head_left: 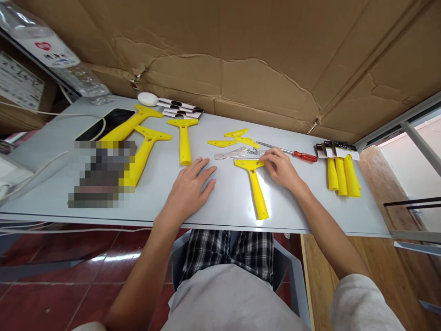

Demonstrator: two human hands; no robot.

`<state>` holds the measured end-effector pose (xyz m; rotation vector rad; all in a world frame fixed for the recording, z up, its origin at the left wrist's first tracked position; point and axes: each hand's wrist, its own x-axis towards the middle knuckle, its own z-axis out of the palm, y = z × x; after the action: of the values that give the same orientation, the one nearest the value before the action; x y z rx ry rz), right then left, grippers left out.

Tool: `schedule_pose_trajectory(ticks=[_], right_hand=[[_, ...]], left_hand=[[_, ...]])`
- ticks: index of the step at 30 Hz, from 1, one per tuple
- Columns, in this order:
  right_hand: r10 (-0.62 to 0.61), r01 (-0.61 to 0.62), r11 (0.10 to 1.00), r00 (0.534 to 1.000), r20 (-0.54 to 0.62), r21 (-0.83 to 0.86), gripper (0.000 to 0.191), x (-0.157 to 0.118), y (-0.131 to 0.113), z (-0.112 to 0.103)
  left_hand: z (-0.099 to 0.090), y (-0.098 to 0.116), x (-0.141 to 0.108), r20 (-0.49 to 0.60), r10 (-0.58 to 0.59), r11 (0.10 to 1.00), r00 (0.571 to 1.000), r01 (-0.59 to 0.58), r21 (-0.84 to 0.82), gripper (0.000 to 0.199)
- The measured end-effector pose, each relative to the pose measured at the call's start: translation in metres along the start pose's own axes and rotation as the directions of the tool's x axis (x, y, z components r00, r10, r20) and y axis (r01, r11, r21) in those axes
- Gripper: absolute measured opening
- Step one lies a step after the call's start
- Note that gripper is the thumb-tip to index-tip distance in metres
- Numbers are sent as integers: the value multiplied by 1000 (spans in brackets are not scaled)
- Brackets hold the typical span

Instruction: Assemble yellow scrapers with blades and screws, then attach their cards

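My left hand (191,186) rests on the table with its fingers spread, holding nothing. The fingertips of my right hand (278,166) are pressed together at the right end of a yellow scraper (257,188); whatever is between them is too small to make out. This scraper lies flat, handle towards me, with a thin metal blade along its head. Just beyond it are metal blades (229,155), a small pile of screws (253,151) and loose yellow cover pieces (222,143). A screwdriver (305,156) with a red handle lies past my right hand.
More yellow scrapers (185,142) lie to the left, near a dark phone-like device (110,123). Packaged yellow handles (341,177) lie at the right. A plastic bottle (65,59) stands at the back left. A cardboard sheet (220,82) walls the table's (220,211) far side.
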<state>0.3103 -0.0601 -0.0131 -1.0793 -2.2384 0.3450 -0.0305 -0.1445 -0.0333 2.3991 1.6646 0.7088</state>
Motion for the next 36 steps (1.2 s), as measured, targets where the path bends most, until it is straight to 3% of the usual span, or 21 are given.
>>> schedule_pose_trajectory(ticks=[26, 36], right_hand=[[-58, 58, 998, 998, 10, 15, 40, -4, 2, 2], [-43, 44, 999, 996, 74, -12, 27, -8, -7, 0]], left_hand=[[2, -3, -1, -17, 20, 1000, 1000, -19, 21, 49], [3, -4, -1, -17, 18, 1000, 1000, -18, 20, 50]])
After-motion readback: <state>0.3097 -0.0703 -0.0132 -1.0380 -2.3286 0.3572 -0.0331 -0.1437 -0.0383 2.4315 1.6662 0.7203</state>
